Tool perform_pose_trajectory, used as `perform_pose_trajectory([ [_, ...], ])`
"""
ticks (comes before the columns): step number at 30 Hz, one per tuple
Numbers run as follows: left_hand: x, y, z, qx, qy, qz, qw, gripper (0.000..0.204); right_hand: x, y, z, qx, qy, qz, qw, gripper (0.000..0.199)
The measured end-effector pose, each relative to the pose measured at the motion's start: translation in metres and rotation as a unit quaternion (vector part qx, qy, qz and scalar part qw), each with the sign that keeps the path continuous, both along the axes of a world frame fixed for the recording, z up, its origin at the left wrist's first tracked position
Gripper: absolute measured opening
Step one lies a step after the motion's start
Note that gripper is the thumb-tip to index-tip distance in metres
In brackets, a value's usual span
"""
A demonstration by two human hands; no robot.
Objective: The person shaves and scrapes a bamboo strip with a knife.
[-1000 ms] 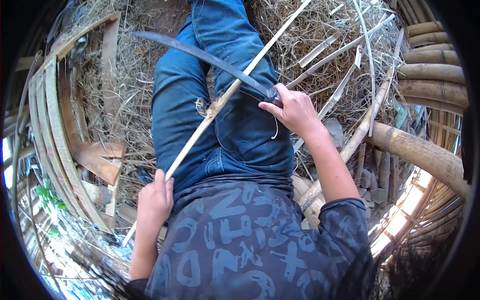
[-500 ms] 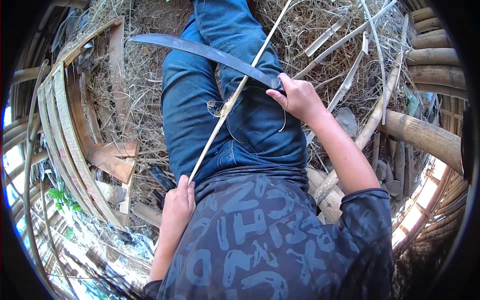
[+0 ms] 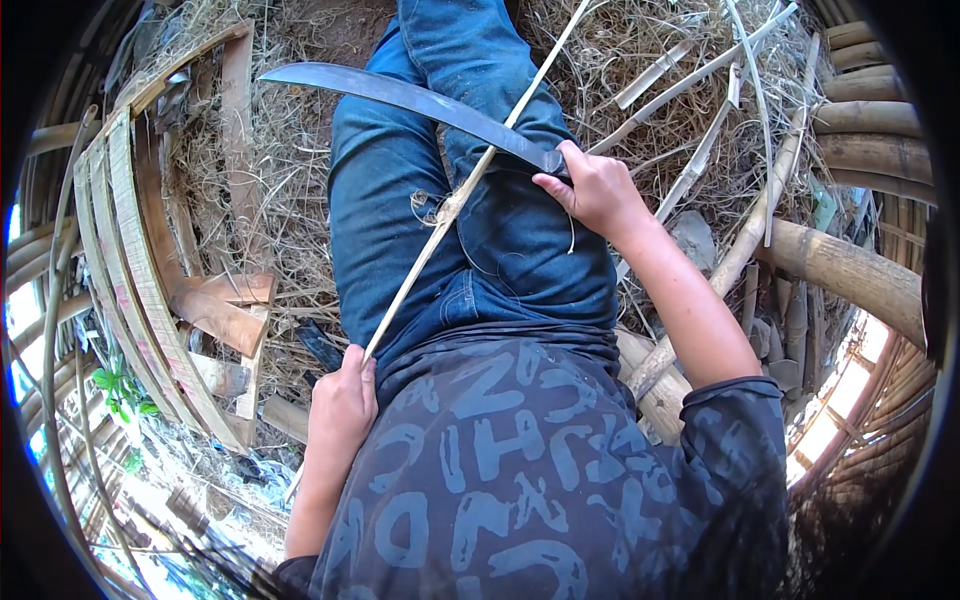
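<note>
A long, dark, slightly curved machete (image 3: 400, 95) lies level across my thighs, its tip pointing left. My right hand (image 3: 598, 190) is closed round its handle, which the fingers mostly hide. Under the blade runs a thin pale bamboo strip (image 3: 420, 262), slanting from my left hip up past my right knee. The blade crosses and touches it above my right thigh. Curled shavings (image 3: 432, 208) cling to the strip just below the blade. By my left hip my left hand (image 3: 343, 400) is closed round the strip's lower end, thumb along it.
Fibrous shavings (image 3: 290, 130) cover the ground on both sides. A slatted wooden frame (image 3: 130, 260) stands at left with loose boards. Split bamboo pieces (image 3: 690, 165) lie at right, beside a thick bamboo pole (image 3: 850, 272) and a grey stone (image 3: 692, 238). Bamboo walls surround me.
My left hand has moved slightly down and left, drawing the bamboo strip back beneath the blade. The machete and my right hand stay nearly in place.
</note>
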State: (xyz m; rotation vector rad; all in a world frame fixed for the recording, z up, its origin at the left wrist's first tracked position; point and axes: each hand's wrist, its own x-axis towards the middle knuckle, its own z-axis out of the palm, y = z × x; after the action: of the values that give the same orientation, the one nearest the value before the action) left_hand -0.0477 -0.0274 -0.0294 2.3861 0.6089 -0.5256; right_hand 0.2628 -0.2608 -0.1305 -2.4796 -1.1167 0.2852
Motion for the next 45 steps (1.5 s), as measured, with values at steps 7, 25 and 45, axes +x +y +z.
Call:
perform_pose_trajectory([
  [7,0.006,0.015,0.018,0.005,0.001,-0.008,1.0,0.011,-0.003,0.0,0.0,0.015,-0.031,-0.004,0.999,0.053],
  [25,0.039,0.036,0.101,0.088,0.081,-0.036,0.992,0.014,-0.004,0.015,0.016,0.124,0.099,-0.098,0.982,0.045],
  [45,0.004,0.035,0.111,0.007,0.133,0.034,0.99,0.013,-0.003,0.039,0.018,0.068,0.112,-0.074,0.989,0.053],
])
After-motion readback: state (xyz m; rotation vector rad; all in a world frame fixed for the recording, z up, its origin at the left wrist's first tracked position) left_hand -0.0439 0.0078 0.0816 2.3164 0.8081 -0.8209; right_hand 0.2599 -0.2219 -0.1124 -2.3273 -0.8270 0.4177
